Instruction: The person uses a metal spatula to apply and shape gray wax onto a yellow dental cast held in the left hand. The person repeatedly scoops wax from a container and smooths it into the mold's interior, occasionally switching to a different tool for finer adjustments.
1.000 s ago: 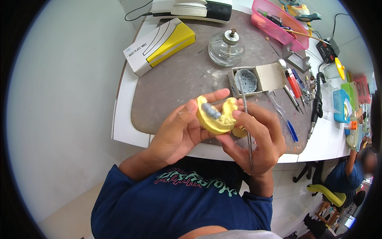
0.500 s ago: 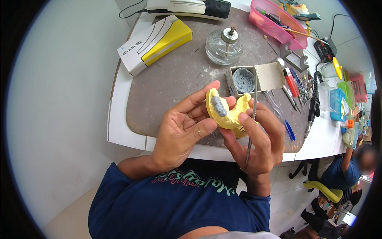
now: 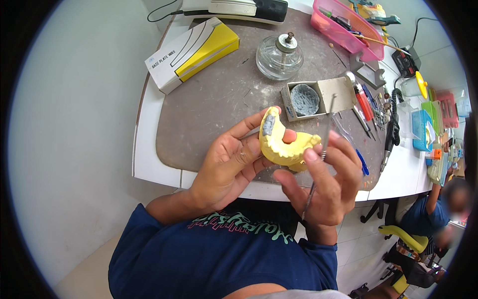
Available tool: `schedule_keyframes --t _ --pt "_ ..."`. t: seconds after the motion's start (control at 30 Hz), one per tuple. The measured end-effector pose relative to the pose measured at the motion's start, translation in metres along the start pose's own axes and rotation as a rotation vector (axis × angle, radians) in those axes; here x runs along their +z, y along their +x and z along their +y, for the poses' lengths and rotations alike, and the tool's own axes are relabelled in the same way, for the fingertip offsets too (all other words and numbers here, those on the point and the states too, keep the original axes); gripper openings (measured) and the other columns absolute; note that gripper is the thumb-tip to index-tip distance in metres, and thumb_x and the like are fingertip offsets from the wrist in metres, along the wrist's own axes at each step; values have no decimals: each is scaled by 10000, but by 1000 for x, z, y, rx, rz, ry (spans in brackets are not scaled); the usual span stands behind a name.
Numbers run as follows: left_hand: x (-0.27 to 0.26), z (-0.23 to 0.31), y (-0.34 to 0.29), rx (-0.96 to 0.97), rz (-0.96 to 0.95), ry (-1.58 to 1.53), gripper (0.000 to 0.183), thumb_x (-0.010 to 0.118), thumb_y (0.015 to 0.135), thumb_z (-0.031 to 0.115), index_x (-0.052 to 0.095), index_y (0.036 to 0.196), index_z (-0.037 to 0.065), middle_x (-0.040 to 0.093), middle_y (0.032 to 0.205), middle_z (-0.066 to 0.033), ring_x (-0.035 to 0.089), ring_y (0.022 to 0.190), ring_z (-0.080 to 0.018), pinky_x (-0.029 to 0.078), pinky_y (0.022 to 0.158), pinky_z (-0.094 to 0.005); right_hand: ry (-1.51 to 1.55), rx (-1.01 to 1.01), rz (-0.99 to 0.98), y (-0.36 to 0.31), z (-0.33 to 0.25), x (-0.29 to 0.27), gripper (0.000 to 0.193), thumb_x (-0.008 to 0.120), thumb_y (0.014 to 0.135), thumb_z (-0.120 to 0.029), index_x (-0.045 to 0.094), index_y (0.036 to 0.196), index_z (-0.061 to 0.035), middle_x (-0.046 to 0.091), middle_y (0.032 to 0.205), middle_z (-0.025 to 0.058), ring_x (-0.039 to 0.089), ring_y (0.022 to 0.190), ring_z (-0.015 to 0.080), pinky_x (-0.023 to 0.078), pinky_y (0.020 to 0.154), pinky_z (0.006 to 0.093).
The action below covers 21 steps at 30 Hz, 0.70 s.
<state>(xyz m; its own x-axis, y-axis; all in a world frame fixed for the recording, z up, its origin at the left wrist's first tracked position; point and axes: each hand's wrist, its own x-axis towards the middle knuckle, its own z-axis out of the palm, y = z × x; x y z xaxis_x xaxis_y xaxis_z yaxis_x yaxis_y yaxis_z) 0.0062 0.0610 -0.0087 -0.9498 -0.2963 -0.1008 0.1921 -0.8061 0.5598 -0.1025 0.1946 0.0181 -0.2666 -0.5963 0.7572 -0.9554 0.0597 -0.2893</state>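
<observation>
My left hand (image 3: 219, 172) is closed round a yellow dental cast (image 3: 284, 152) shaped like a jaw arch, its thumb on the near side and fingers behind. Grey wax (image 3: 269, 126) covers the teeth along the cast's left arm. In my right hand (image 3: 331, 184) a thin metal wax carver (image 3: 326, 141) with a ribbed handle lies between fingers and palm, its tip pointing away from me. The right index fingertip is by the cast's right end; whether it touches I cannot tell. Beyond the hands sits an opened small box (image 3: 289, 110) with a grey wax block (image 3: 304, 99).
A glass spirit burner (image 3: 280, 59) stands farther back, with a white and yellow carton (image 3: 194, 55) to its left. Hand tools (image 3: 365, 104) and a blue pen (image 3: 362, 162) lie at the right, below a pink basket (image 3: 343, 35). A co-worker (image 3: 428, 209) sits at far right.
The cast has turned in my left hand, so its grey wax teeth show from another side. My right hand has moved off it to the right, the carver shifting with it.
</observation>
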Motion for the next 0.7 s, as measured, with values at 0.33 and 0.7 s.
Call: schedule_keyframes --t 0.33,0.7 --pt "4 -4 -1 71 -72 78 662 521 998 262 182 1519 36 523 1349 -192 516 1262 -246 429 1070 -402 156 86 14 -16 5 0 448 825 751 -210 621 1101 -19 551 1088 169 665 979 307 614 770 348" --pt "-1 -5 -4 104 -59 172 772 683 905 316 261 1485 30 583 1268 -135 488 1291 -264 413 1082 -431 382 253 -10 -14 6 0 466 872 665 -89 662 1077 -33 579 1091 148 656 1007 280 599 779 337"
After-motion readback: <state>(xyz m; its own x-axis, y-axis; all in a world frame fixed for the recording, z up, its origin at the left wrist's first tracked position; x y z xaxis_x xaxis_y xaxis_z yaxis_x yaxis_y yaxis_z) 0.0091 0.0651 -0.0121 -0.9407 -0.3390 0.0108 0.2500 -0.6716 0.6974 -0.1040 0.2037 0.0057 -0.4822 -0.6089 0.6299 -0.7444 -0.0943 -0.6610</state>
